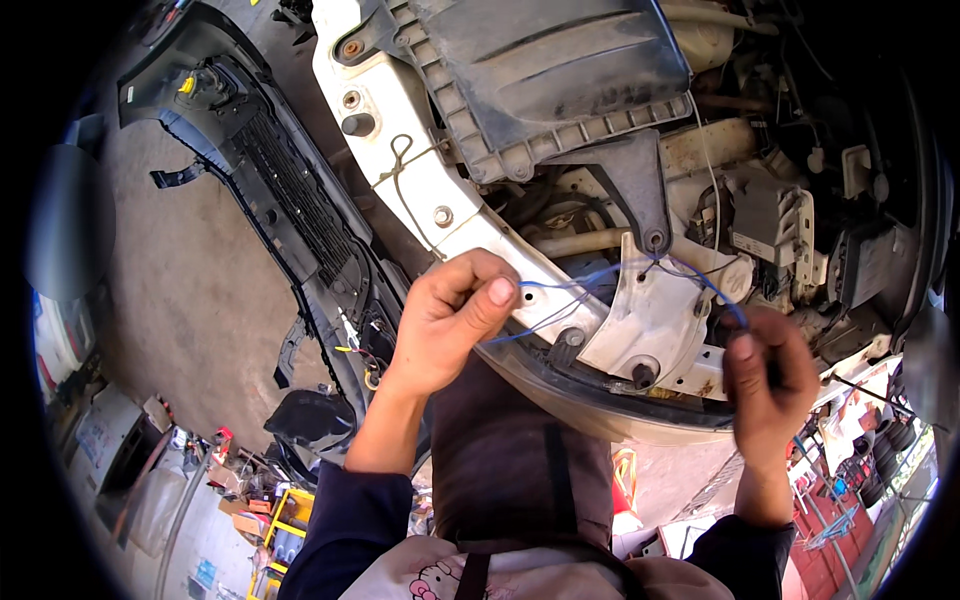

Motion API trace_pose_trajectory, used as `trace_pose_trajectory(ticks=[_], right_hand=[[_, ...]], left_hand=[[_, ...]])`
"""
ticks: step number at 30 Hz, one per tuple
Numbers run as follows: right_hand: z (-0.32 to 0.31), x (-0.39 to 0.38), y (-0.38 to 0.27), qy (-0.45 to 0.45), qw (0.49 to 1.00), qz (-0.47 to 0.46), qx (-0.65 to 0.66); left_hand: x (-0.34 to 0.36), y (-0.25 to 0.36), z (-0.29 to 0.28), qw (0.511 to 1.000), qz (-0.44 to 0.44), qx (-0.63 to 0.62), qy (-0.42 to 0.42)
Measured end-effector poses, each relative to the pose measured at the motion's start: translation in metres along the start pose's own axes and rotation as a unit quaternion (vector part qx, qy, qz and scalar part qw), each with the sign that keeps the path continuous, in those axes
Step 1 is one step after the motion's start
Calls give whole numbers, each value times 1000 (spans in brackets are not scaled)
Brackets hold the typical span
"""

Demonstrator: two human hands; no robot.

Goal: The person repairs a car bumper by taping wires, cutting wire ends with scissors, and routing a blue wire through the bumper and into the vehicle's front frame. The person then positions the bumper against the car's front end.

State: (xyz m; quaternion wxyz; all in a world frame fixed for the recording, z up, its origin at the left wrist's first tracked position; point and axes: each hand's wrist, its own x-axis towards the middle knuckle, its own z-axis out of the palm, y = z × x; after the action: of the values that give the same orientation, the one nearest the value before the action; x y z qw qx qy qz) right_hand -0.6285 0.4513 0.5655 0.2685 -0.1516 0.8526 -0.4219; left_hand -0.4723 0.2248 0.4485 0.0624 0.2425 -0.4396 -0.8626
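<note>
A thin blue wire (592, 279) stretches in loose loops between my two hands, above the white front panel (535, 262) of a car's engine bay. My left hand (452, 318) pinches one part of it between thumb and curled fingers. At the other side my right hand (772, 375) is closed on the wire, its fingertips partly in shadow. Below the wire is a white metal bracket (640, 325) on the panel. Close above the wire's middle, a black plastic bracket arm (640, 190) ends in a bolt hole.
A black air filter box (550, 80) covers the near engine bay. Thin dark wire (395, 170) is looped around the white panel. A detached black bumper (290, 200) lies on the floor at left. A yellow rack (290, 520) and boxes stand at lower left.
</note>
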Motion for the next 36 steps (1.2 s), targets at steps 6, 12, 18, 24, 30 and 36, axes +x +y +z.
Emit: trace_pose_trajectory(ticks=[6, 12, 18, 24, 30, 36], right_hand=[[40, 12, -15, -153, 985, -25, -77], [106, 43, -6, -73, 923, -282, -252], [129, 47, -4, -114, 977, -36, -176], [124, 59, 2, -180, 941, -35, -286], [154, 77, -12, -244, 842, -67, -476], [178, 125, 39, -268, 893, -27, -361]], left_hand=[[8, -11, 15, 996, -38, -73, -39], [12, -40, 44, 992, 41, -92, 71], [9, -49, 29, 984, 90, 69, 137], [-12, -55, 0, 988, 99, 2, 117], [-42, -93, -57, 985, 28, -58, 159], [-36, -123, -70, 944, 83, 160, 276]])
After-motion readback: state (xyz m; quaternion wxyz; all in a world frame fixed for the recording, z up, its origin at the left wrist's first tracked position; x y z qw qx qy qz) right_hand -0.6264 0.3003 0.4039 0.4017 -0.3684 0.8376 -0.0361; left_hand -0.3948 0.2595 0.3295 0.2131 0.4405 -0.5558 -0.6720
